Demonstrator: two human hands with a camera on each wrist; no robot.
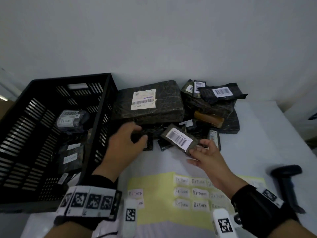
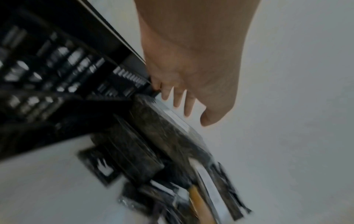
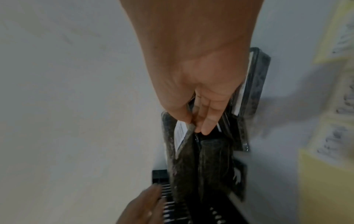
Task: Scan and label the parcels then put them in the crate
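We have a few RETURN-labelled parcels (image 1: 72, 120) in the crate (image 1: 22, 107) already — our right hand (image 1: 204, 154) pinches a small barcoded parcel (image 1: 179, 140) above the table, left hand (image 1: 126, 143) spread loosely — and the pile (image 1: 211, 103) remains.

Obscured or indistinct: parcel pile (image 2: 172, 166) motion-blurred in both wrist views; barcode label (image 1: 179, 138) print too small to read; crate (image 1: 51, 134) cut at the left edge; return stickers (image 1: 199, 193) partly covered by the right hand (image 1: 205, 157).
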